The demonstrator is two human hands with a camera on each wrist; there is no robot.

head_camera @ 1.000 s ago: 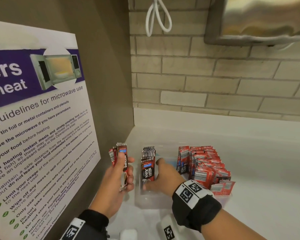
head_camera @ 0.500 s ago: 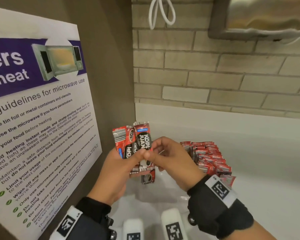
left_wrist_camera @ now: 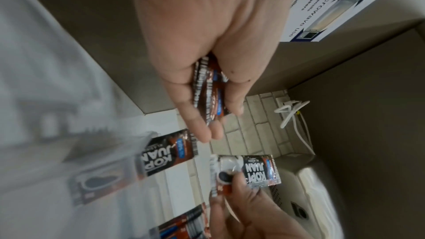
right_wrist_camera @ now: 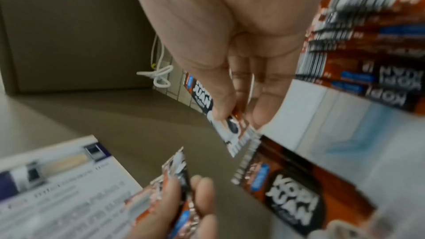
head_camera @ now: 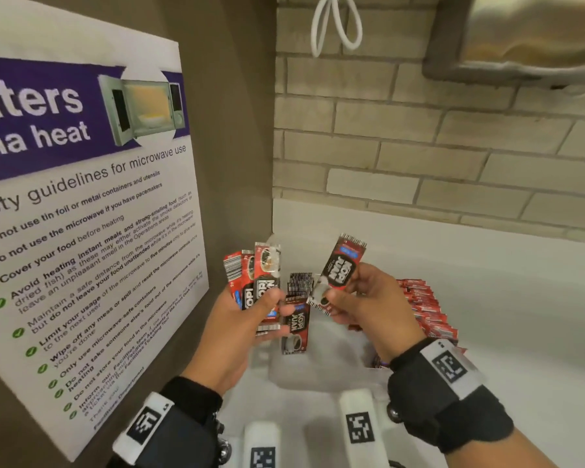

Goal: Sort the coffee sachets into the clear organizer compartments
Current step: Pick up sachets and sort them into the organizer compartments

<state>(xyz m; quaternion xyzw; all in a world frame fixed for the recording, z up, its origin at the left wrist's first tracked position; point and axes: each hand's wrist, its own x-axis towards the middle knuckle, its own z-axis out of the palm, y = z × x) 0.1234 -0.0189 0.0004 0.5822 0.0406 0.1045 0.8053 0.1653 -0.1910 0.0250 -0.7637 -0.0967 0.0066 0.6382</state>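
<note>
Left of the left hand: a glossy printed microwave poster [head_camera: 81, 204] on a matte brown wall. Left hand [head_camera: 237, 332], thumb and fingers curled round a small fan of sachets [head_camera: 254, 285] — flat, crinkly red-and-black foil rectangles, long axes upright, serrated ends up. Between the hands and just beyond: an upright stack of sachets [head_camera: 298, 309] in the clear organizer [head_camera: 318, 376], smooth transparent plastic, standing on the white table [head_camera: 520, 315]. Right hand [head_camera: 375, 312], thumb and fingertips pinching a single sachet [head_camera: 341, 271] by its lower end, long axis tilted up and to the right. Right of the right hand: a dense row of red sachets [head_camera: 426, 312], packed on edge.
</note>
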